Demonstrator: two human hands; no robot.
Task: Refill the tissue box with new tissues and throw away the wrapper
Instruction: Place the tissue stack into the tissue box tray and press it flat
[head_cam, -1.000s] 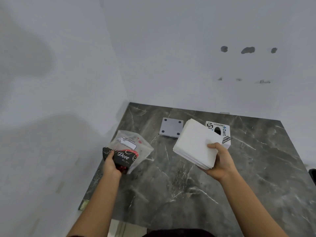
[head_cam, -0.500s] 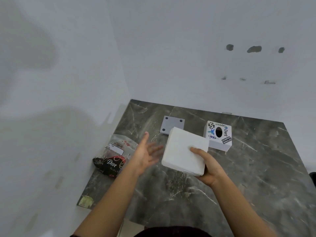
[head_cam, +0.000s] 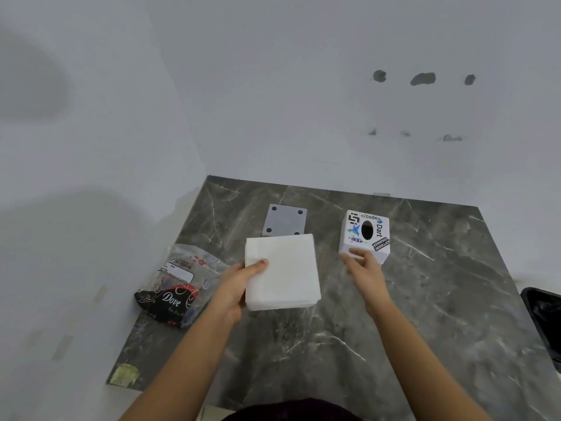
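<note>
A square stack of white tissues [head_cam: 283, 270] is held over the middle of the dark marble table, my left hand [head_cam: 239, 282] gripping its left edge with the thumb on top. My right hand [head_cam: 362, 268] is off the stack, fingers apart, its fingertips at the near side of the white tissue box [head_cam: 364, 235], which carries stickers and a dark oval slot on top. The box's grey base plate [head_cam: 285, 220] lies flat behind the stack. The empty plastic Dove wrapper [head_cam: 179, 287] lies crumpled at the table's left edge.
The marble table [head_cam: 440, 299] sits in a corner, with white walls at its left and back. A black bin with a liner [head_cam: 545, 317] shows at the right edge of view, beside the table.
My left hand dropped the wrapper on the table and took the tissue stack. My right hand released the stack and moved right to the tissue box.
</note>
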